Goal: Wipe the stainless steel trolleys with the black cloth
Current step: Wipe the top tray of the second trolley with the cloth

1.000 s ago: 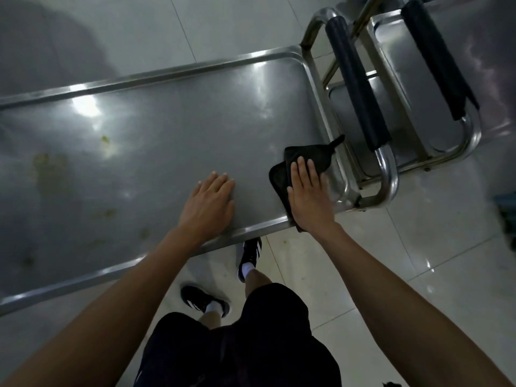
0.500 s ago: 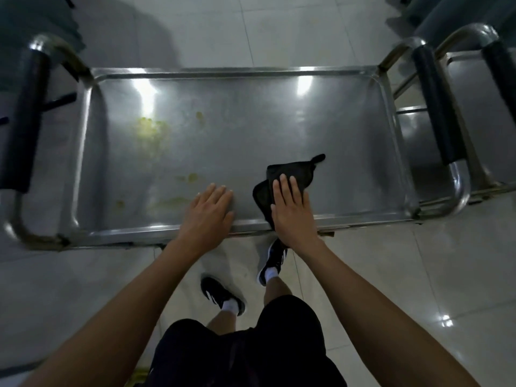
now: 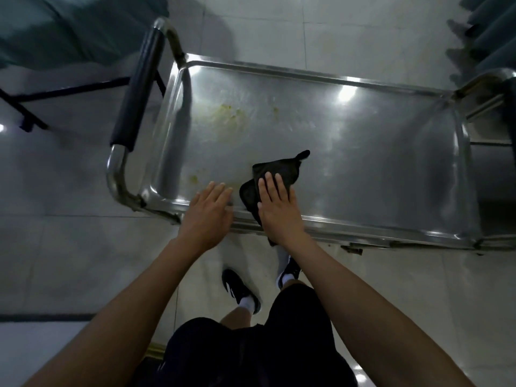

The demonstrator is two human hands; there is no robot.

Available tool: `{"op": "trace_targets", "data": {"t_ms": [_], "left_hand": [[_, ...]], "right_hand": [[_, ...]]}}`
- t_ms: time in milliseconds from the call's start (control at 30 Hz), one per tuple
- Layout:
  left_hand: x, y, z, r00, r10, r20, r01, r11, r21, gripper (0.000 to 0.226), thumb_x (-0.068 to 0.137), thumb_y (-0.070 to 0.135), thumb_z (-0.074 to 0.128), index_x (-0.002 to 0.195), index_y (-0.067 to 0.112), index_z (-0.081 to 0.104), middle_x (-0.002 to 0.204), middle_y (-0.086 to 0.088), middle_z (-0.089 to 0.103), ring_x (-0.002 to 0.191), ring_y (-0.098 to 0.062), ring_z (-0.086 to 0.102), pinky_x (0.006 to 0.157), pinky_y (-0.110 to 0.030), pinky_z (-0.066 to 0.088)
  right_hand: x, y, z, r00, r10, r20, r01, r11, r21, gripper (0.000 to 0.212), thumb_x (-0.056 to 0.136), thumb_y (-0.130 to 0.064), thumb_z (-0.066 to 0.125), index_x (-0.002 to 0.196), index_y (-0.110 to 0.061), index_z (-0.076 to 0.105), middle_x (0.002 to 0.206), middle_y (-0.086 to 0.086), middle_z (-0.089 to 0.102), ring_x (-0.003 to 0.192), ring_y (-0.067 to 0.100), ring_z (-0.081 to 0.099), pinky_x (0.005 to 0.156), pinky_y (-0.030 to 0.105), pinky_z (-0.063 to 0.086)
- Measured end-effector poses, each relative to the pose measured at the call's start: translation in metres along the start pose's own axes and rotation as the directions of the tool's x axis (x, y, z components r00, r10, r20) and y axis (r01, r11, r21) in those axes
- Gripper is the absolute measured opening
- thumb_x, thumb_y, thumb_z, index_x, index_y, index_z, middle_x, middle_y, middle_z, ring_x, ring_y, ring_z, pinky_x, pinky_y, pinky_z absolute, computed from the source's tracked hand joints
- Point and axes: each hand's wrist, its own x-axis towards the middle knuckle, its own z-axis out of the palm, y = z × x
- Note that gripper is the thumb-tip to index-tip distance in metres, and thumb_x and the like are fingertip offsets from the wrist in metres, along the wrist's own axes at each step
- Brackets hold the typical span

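Head view: stainless steel trolley top, a shallow rectangular tray with a raised rim, lies across the frame below the camera; its left end carries a curved steel handle with a black padded sleeve; yellowish smears mark the tray's far-left part, and a smaller spot sits near the front-left corner.

Right hand lies palm down on the crumpled black cloth, fingers straight and close together, pressing it flat against the tray near the front rim; nothing is curled round the cloth; the cloth's near edge drapes over the rim under the wrist, and a small black tab sticks out at its far-right corner.

Left hand lies just beside the right, palm down across the front rim, fingers straight with their tips on the tray surface; its grip is relaxed and has hold of nothing; the two hands do not touch.

Below the arms show black shorts, white socks and black shoes on a pale tiled floor; at the right edge part of a second steel trolley stands just beside the first; dark teal fabric fills the upper-left corner.
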Motion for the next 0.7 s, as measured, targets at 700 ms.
{"op": "trace_targets", "data": {"t_ms": [700], "left_hand": [[0.036,-0.068,-0.111,0.979,-0.007,-0.205,0.049,0.979,0.2,0.054,0.096,0.03,0.051,0.144,0.011,0.037,0.152,-0.013,0.037,0.148,-0.029,0.021,0.117,-0.052,0.026]], "right_hand": [[0.069,-0.098,0.006,0.954,-0.299,-0.018,0.3,0.953,0.044,0.064,0.103,-0.035,0.033,0.16,-0.011,0.012,0.168,0.011,0.003,0.154,0.03,-0.007,0.121,0.059,0.01]]}}
